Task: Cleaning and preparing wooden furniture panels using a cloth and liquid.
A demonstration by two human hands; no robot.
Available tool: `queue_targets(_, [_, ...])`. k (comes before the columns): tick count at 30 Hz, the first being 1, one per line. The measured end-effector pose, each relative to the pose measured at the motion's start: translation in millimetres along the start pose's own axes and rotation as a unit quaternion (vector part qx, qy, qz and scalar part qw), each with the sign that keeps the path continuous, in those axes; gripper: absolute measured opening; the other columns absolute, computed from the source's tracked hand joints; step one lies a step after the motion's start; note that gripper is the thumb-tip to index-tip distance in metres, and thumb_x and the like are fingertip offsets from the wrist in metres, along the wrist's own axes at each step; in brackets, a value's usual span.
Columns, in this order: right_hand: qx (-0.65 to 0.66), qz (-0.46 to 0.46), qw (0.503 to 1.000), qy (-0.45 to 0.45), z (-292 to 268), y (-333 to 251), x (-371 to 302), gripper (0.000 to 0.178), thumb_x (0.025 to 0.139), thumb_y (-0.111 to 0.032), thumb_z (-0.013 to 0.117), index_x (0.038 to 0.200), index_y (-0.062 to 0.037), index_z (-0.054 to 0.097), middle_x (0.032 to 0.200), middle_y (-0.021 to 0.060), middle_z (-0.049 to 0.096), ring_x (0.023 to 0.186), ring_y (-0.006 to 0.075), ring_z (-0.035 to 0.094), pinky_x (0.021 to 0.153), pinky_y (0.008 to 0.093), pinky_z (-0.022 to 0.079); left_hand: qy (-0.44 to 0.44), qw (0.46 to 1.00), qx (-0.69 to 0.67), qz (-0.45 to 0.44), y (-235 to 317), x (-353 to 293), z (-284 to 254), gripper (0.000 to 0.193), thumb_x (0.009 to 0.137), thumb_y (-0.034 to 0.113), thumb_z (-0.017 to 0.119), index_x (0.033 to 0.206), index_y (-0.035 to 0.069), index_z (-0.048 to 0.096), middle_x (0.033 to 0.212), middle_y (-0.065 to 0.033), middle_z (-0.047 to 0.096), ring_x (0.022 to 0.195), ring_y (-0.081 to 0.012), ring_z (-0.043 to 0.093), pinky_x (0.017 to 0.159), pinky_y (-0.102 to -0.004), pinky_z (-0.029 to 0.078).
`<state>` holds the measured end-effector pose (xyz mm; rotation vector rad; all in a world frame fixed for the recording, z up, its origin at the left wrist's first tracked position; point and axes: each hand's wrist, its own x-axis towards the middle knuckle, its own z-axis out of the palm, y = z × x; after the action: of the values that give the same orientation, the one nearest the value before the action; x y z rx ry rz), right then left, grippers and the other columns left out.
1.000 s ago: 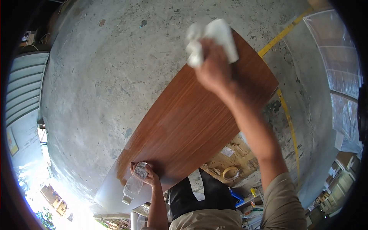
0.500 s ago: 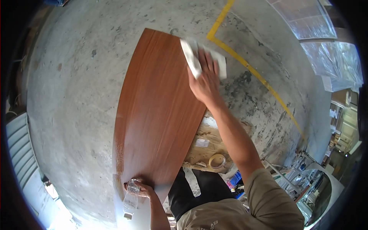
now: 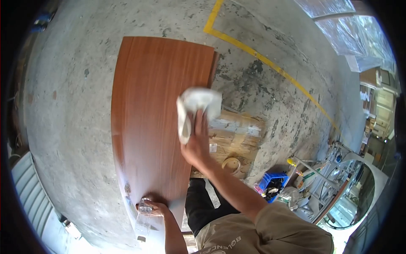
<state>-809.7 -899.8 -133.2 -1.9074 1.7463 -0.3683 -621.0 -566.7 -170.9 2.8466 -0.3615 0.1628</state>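
Concrete floor (image 3: 72, 106), grey and stained, fills the view beneath my hands, with a yellow painted line (image 3: 270, 63) running across its far right part.

Starting at the left, my left hand (image 3: 153, 208) is curled closed around a small clear plastic bottle (image 3: 144, 216), gripping it at the near end of the wooden panel (image 3: 156, 110). The bottle's body hangs below that hand, past the panel's near edge.

The panel is a long reddish-brown board with a smooth, glossy face. It stretches away from my left hand to the far side of the view.

Further right, my right hand (image 3: 195, 146) presses on the panel near its right edge, fingers closed on a crumpled white cloth (image 3: 195, 108). The cloth bunches just beyond the fingertips and lies against the panel face.

Right of that hand, a cardboard box (image 3: 237, 133) sits just beside the panel, and a roll of tape (image 3: 231, 164) rests on it near my forearm. Well to the right of the hand lies a blue crate (image 3: 272, 182) amid clutter.
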Motion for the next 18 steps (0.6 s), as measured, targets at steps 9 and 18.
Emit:
queue_targets(9, [-0.067,-0.073,0.987,0.129,-50,64,178,0.057,0.098,-0.022,0.062,0.147,0.0046,0.048,0.158,0.0325,0.031,0.146,0.0535,0.032,0.125,0.0617,0.024,-0.01,0.999,0.031,-0.022,-19,-11,24,0.069,0.102,0.053,0.058,0.144,-0.001,0.052,0.139,-0.031,0.054,0.129,-0.0472,0.052,0.109,-0.0611,0.04])
queue_targets(18, [-0.004,-0.134,0.984,-0.121,7,23,-84,0.065,0.096,-0.023,0.061,0.155,-0.0024,0.045,0.162,0.0266,0.037,0.149,0.0492,0.035,0.121,0.0665,0.029,-0.019,0.995,0.093,0.015,-53,-7,37,0.075,0.106,0.058,0.047,0.151,-0.001,0.043,0.146,-0.0255,0.047,0.136,-0.0428,0.042,0.116,-0.058,0.028])
